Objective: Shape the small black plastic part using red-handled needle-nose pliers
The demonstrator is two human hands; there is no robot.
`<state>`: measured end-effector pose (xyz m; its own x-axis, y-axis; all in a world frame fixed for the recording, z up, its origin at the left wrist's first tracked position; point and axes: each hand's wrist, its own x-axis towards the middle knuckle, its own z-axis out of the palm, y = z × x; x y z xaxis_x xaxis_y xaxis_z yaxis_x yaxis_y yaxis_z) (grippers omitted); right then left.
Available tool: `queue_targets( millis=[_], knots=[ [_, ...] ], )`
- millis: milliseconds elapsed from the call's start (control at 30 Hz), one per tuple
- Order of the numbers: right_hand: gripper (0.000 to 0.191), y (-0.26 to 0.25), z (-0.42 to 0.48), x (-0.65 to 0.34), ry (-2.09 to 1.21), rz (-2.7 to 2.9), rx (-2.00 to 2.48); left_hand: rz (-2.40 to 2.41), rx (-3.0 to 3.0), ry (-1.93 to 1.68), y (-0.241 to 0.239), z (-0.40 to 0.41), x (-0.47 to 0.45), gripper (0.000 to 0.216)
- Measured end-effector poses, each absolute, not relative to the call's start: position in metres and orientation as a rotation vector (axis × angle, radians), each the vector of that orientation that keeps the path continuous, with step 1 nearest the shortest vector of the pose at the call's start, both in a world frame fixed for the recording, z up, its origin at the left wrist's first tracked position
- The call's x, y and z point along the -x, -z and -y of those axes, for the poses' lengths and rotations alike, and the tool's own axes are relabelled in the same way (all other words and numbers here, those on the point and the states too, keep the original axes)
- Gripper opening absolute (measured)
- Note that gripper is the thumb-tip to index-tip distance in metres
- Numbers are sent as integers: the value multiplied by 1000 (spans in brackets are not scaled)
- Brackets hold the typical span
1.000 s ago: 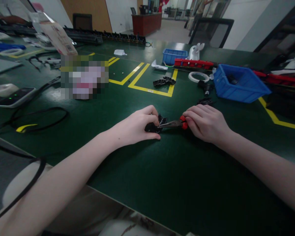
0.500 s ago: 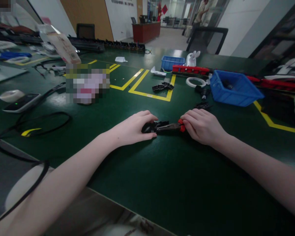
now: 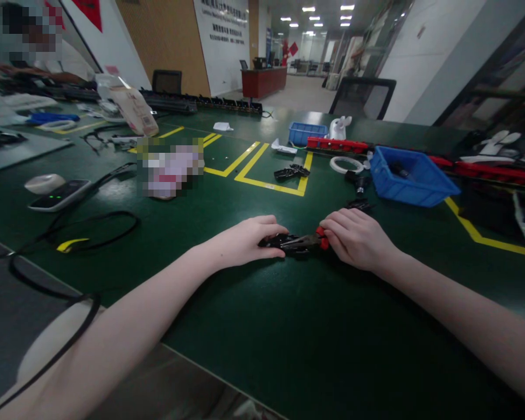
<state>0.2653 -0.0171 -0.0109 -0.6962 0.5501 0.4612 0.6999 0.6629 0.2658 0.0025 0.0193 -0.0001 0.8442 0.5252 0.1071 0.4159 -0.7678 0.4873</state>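
My right hand (image 3: 359,239) is closed around the red handles of a pair of pliers (image 3: 310,240), whose metal jaws point left. The jaws meet a black plastic part (image 3: 291,246) near the middle of the green table. My left hand (image 3: 256,240) grips that part from the left between thumb and fingers, and some of it is hidden in the palm. Similar black parts (image 3: 292,171) lie beyond the hands inside a yellow taped outline, with another black piece (image 3: 359,205) just past my right hand.
A blue bin (image 3: 413,178) with dark parts stands at the right, beside a white ring (image 3: 346,164) and red strips (image 3: 336,145). A smaller blue tray (image 3: 307,133) is farther back. Black cable (image 3: 114,230), a bottle (image 3: 133,108) and a white device (image 3: 60,195) occupy the left; a person sits beyond.
The camera view has tilted up, so the scene sits lower. More of the black part now shows around the plier jaws. Both hands keep their grips.
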Motion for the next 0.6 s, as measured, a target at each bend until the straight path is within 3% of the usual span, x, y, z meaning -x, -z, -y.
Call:
queue_targets(
  millis=[600],
  knots=[
    [27,13,13,-270,488,2542,1003,-787,-2529,-230,-9,-11,-4,30]
  ],
)
